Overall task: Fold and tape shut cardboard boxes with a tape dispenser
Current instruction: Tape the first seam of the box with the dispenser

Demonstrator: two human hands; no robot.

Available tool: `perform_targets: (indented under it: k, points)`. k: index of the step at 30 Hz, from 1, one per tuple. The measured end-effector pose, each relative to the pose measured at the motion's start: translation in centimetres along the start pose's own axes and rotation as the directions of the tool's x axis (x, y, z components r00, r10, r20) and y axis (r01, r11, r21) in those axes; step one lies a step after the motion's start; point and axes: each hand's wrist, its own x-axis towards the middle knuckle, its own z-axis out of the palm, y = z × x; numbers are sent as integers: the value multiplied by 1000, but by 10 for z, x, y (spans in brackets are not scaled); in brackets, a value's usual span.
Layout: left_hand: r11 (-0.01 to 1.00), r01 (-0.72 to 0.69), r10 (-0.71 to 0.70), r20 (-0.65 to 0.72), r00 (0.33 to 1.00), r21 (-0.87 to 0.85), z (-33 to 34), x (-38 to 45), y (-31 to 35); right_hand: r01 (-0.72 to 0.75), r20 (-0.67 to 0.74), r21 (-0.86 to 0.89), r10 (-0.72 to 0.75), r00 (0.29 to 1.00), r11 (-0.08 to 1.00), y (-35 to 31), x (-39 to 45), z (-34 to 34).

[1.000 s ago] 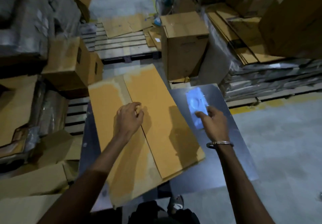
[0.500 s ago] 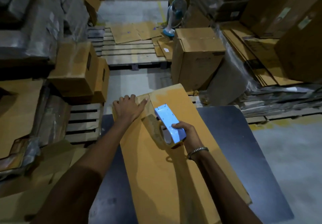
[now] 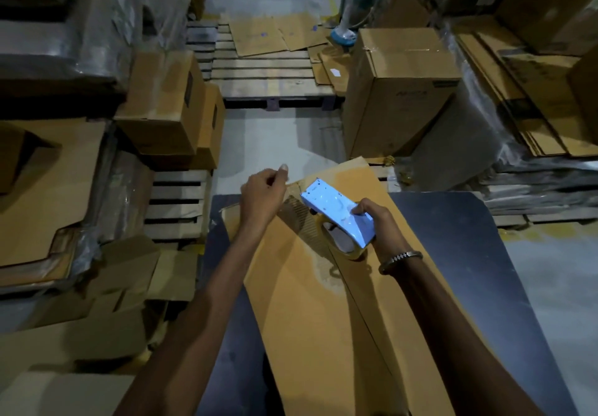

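Head view shows 1 flattened cardboard box (image 3: pixel 323 318) lying on the dark table (image 3: pixel 469 253), its far end reaching past the table's back edge. The right hand (image 3: pixel 377 221) curls its fingers round the blue tape dispenser (image 3: pixel 336 218), whose tape roll sits just above the box near the centre seam. The left hand (image 3: pixel 263 195) is raised at the far end of the box, thumb and forefinger pinched together; they appear to hold the free end of the brown tape (image 3: pixel 293 208), which stretches as a translucent strip from the dispenser's mouth to that hand.

What has changed: 1 second ago the dispenser lay on the table to the right of the box and the right hand was only reaching for it, while the left hand rested flat on the cardboard. Half a second ago the dispenser was already in the right hand over the box and the left palm pressed the far end. Now the left hand has lifted off and drawn tape out.

That suggests the taping step is just starting. No tape looks stuck down along the seam yet; likely next is anchoring the free end over the far edge.

Around the table stand wooden pallets (image 3: pixel 268 75), stacked cartons (image 3: pixel 401 85) and a fan (image 3: pixel 359 4).
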Motion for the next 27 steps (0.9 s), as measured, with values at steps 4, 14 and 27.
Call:
perform_targets:
  k: [4, 14, 27]
  points:
    - [712, 649, -355, 659, 663, -269, -5, -7, 16, 25, 15, 63, -27, 1000, 998, -1, -3, 6]
    - [729, 596, -252, 677, 692, -338, -8, 15, 16, 69, -43, -15, -70, 997, 998, -17, -17, 23]
    - [943, 333, -266, 585, 766, -9, -24, 116, 21, 20, -226, -304, -92, 970, 953, -13, -34, 41]
